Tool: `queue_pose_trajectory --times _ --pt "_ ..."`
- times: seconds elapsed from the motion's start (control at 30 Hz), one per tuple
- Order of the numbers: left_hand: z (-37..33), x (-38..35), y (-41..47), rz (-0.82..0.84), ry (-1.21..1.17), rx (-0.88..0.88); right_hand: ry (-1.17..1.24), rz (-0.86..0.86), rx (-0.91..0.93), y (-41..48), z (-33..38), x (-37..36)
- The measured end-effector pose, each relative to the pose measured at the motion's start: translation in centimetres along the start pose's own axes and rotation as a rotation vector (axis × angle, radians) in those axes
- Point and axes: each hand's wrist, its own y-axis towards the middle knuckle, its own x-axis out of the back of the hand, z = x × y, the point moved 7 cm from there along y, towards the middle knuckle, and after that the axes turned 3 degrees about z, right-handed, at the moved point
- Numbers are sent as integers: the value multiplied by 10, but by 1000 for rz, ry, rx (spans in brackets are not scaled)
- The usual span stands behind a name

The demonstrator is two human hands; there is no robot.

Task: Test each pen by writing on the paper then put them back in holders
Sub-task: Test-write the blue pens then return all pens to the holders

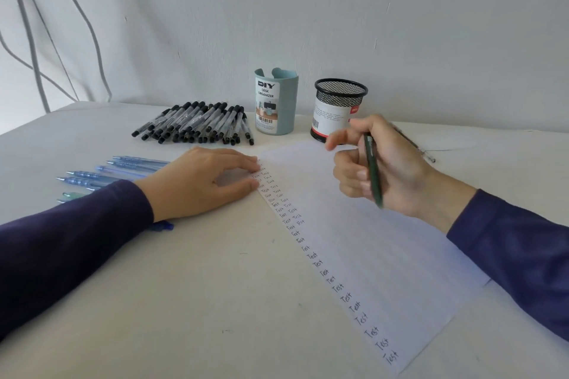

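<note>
A pale table [215, 286] by a white wall bears the paper [369, 240], black pens [197, 124], blue pens [123, 169], a teal holder [277, 101] and a mesh holder [338, 101]. The left hand [200, 181] lies flat, fingers straight, on the paper's far left corner, while the right hand [385, 169] curls round a green pen [373, 172] over the sheet. The left sleeve hides part of the blue pens.

Probably a home desk [200, 286], judging by organizer [276, 101], mesh pen cup [340, 101], piled pens [197, 124].

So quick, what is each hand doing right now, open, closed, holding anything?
Left hand: open, fingers flat on the edge of the paper, holding nothing.
Right hand: closed round a dark green pen.
</note>
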Motion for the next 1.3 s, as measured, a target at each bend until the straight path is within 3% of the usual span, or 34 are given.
queue_pose_trajectory --times 0.13,0.3,0.47,0.73,0.83,0.93,1.3 --pt "1 -1 0 1 -33 18 -137 1 10 -1 -3 -5" --pt "2 0 0 -14 -74 35 -58 133 -12 -3 -11 -14" --pt "2 -1 0 14 -74 43 -206 55 119 -3 -14 -11" --pt "0 -1 0 26 -56 41 -505 113 123 -11 -12 -24" --pt "-1 -1 0 32 -53 49 -585 30 163 -12 -14 -27" --pt "-3 -1 -1 42 -48 46 -597 -69 203 -8 -17 -22" --pt "-3 -4 -1 103 -28 40 -641 -60 184 -10 -23 -26"
